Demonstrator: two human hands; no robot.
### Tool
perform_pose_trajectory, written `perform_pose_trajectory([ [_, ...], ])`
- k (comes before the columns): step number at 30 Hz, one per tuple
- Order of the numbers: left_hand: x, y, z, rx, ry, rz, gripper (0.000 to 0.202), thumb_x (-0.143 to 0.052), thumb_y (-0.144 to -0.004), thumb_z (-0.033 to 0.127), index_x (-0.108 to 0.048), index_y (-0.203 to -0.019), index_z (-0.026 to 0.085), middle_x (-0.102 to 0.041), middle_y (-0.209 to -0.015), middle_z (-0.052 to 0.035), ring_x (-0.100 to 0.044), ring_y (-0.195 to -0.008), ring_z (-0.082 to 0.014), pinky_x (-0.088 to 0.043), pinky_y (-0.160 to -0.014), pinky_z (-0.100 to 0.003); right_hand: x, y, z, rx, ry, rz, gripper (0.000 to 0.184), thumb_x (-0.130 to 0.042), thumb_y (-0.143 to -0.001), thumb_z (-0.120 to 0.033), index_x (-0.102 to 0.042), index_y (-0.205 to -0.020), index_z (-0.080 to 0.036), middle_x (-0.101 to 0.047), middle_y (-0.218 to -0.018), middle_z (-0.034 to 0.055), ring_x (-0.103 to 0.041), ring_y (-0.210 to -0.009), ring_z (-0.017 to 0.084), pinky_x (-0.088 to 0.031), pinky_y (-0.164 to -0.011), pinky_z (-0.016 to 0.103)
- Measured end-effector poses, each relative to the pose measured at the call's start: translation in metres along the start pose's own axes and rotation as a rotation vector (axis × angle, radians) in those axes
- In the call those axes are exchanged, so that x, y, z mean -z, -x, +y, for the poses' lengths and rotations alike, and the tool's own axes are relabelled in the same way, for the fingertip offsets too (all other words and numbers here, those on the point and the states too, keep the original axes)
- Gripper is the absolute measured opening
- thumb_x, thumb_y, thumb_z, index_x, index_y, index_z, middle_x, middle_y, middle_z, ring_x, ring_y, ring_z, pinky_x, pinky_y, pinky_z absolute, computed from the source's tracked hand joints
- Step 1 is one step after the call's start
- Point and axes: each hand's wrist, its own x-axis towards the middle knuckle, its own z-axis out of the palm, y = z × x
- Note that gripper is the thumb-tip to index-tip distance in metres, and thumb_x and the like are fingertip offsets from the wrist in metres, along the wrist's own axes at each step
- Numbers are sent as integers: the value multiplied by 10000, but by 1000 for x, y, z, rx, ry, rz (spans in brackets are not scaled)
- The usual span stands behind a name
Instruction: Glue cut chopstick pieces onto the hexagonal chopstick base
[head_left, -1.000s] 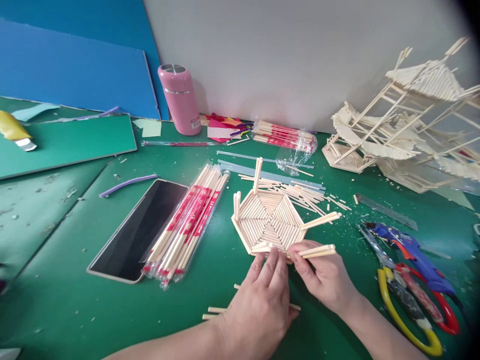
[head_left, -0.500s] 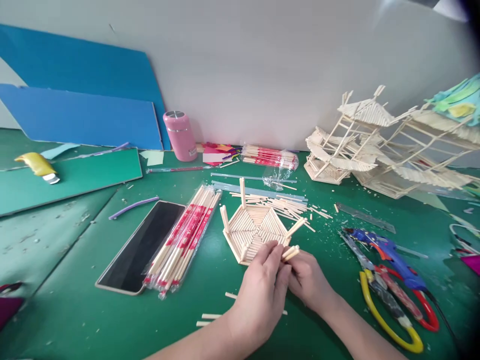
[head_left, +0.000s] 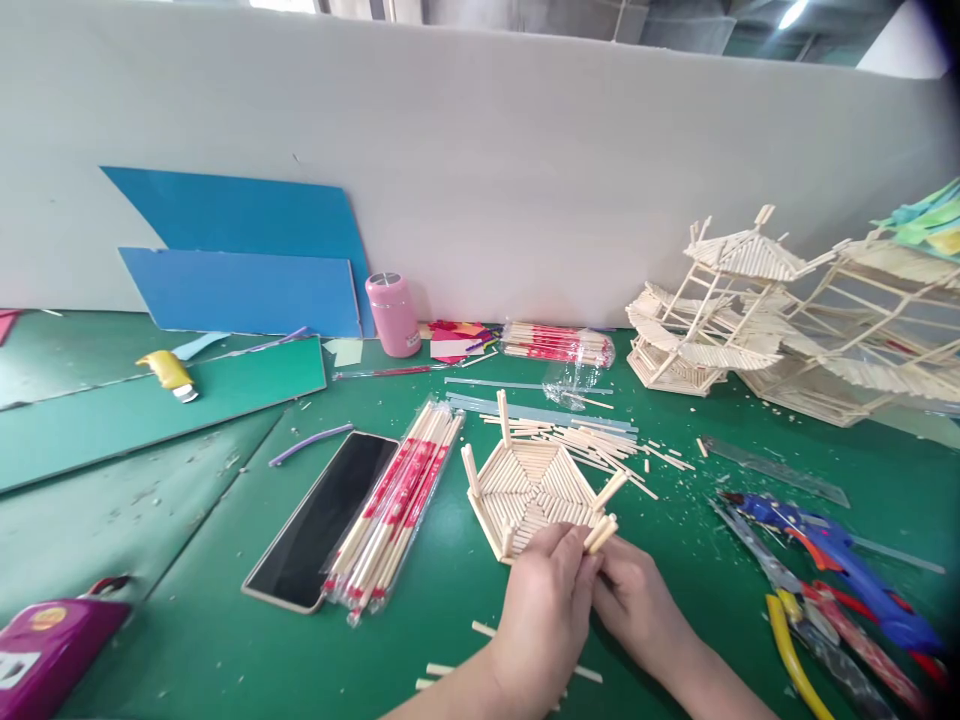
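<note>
A hexagonal base (head_left: 525,500) made of short wooden sticks lies on the green table, with stick posts standing at several of its corners. At its near right edge, both hands are closed together around a small bunch of short wooden sticks (head_left: 601,534) whose ends stick up above the fingers. My left hand (head_left: 547,600) pinches from the left and covers part of the base's near edge. My right hand (head_left: 637,595) grips from the right, its fingertips mostly hidden behind the left hand. Whether the bunch touches the base's corner cannot be seen.
Left of the base lie a bagged stick bundle (head_left: 397,500) and a black phone (head_left: 326,520). Loose cut sticks (head_left: 592,442) are behind it. On the right are pliers (head_left: 795,620) and a blue glue gun (head_left: 847,560). Stick pavilion models (head_left: 720,310) and a pink bottle (head_left: 394,315) stand behind.
The camera view has tilted up and turned left, so everything sits lower and further right. Both hands keep their hold on the sticks at the base's near right edge.
</note>
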Motion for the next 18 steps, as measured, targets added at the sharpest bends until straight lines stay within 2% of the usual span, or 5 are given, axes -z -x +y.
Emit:
perform_pose_trajectory([
  [8, 1, 5, -4, -57, 27, -10, 201, -360, -848, 139, -559, -875, 136, -588, -895, -114, -539, -801, -193, -442, -731, -309, 2, 4, -7, -38, 22, 9, 148, -432, -804, -156, -513, -688, -199, -547, -671, 21, -539, -659, 156, -441, -594, 249],
  [11, 1, 5, -6, -55, 2, -15, 203, -362, -846, 134, -561, -883, 139, -590, -878, -113, -541, -789, -198, -446, -715, -312, 10, 11, -8, -74, 56, 11, 99, -437, -796, -156, -525, -778, -198, -539, -691, 21, -535, -640, 152, -447, -584, 244],
  [16, 0, 5, -8, -61, -44, 6, 185, -373, -843, 128, -551, -800, 154, -586, -816, -93, -542, -746, -187, -446, -673, -294, 28, 13, 5, -222, 204, 253, 128, -449, -828, -270, -495, -915, -189, -522, -645, -8, -505, -548, 124, -431, -523, 217],
  [18, 0, 4, -8, -70, -49, 14, 178, -379, -840, 126, -544, -778, 155, -583, -798, -89, -540, -732, -185, -445, -660, -290, 32, 6, 10, -251, 248, 271, 197, -447, -833, -300, -462, -987, -178, -491, -622, -24, -480, -527, 117, -425, -512, 212],
])
